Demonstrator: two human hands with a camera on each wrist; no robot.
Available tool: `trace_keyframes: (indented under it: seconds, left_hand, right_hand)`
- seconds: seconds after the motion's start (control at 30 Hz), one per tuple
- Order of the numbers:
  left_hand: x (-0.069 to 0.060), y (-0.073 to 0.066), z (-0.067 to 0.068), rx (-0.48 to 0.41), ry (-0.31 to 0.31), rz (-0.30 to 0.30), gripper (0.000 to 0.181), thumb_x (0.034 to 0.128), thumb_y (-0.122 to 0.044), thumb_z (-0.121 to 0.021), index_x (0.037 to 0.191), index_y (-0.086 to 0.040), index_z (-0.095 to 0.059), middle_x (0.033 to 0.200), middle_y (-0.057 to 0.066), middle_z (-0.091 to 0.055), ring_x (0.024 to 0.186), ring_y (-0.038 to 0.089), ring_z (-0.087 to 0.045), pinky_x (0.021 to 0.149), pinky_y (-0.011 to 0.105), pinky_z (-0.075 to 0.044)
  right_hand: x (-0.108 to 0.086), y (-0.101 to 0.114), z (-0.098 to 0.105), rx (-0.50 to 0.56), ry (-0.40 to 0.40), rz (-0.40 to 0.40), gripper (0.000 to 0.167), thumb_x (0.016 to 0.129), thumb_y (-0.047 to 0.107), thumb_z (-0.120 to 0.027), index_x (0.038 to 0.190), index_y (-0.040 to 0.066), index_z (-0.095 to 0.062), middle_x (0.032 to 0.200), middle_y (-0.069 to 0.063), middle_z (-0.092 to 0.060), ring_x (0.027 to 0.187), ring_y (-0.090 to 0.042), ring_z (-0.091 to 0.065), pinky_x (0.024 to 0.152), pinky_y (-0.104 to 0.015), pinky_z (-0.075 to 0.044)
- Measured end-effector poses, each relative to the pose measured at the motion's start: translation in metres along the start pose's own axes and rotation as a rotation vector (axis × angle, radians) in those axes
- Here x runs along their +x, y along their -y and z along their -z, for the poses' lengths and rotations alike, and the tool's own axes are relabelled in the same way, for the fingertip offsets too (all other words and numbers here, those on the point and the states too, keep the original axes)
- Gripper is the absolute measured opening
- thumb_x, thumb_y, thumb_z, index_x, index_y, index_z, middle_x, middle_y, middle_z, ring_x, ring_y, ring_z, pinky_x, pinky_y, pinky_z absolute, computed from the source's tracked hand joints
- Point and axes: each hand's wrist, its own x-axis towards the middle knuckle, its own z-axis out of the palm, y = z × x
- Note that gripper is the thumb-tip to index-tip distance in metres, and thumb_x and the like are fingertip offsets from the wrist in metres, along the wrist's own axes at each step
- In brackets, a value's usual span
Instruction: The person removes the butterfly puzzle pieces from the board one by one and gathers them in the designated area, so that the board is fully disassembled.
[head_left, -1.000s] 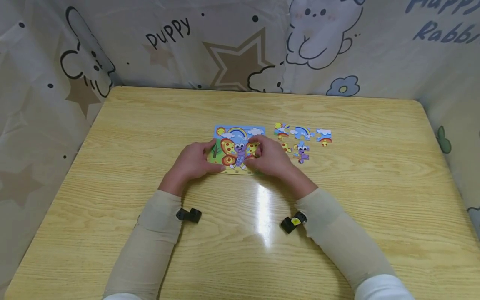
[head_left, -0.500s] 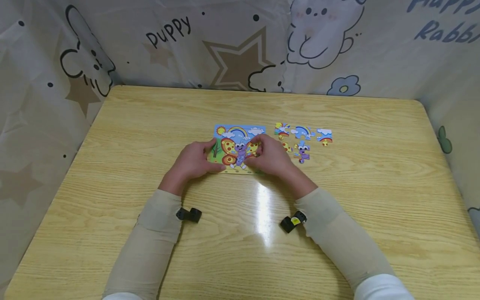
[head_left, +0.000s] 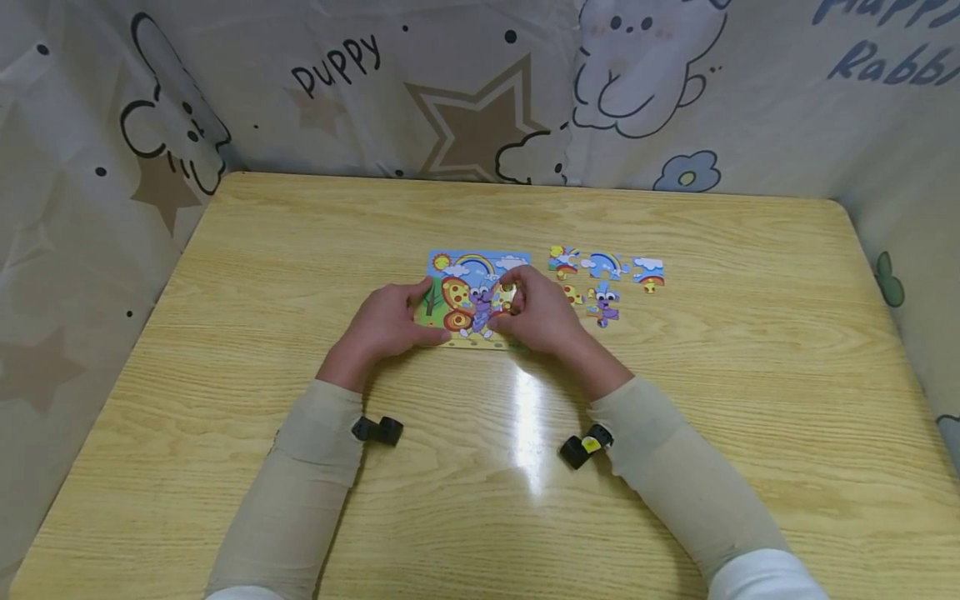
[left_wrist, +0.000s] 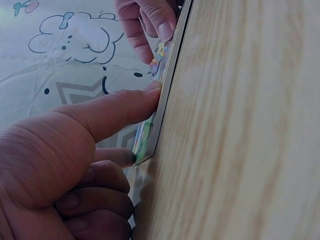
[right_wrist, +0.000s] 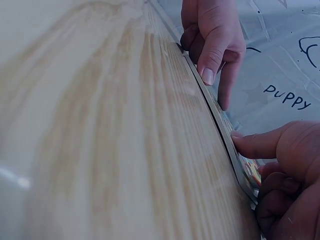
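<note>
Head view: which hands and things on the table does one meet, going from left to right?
Left hand, butterfly picture board, right hand, rainbow puzzle piece, cloud puzzle piece.

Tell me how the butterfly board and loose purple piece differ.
The butterfly board is larger than the loose purple piece. The board's visible edges run straight; the piece's outline is irregular. The left hand touches the board; neither hand touches the piece. Both show a purple figure.
</note>
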Motion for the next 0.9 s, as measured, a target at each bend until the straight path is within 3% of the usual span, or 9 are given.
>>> trace_keyframes:
  seconds: [0.47,0.9]
  left_hand:
    - [0.0,0.001,-0.0011,-0.003,-0.006,-0.004,0.094,0.0776,-0.041,-0.087,0.154,-0.01,-0.04,0.149,0.015,-0.047,0.123,0.026,-0.047,0.103,0.045,-0.039]
    - [-0.0004,-0.0003,-0.0002,0.001,-0.003,-0.011,0.094,0.0783,-0.04,-0.086,0.154,-0.009,-0.039,0.152,0.014,-0.043,0.136,0.031,-0.041,0.107,0.046,-0.035]
  right_hand:
    - [-0.0012,-0.0008,-0.0016,0.062,-0.024,-0.022,0.055,0.079,0.012,-0.087,0.125,0.009,-0.055,0.076,-0.005,-0.047,0.067,-0.02,-0.044,0.07,-0.037,-0.039]
    - [-0.0045,0.0037,-0.0024,0.124,-0.057,-0.022,0.052,0.079,0.004,-0.086,0.121,0.008,-0.056,0.076,-0.004,-0.043,0.068,-0.019,-0.041,0.074,-0.037,-0.038]
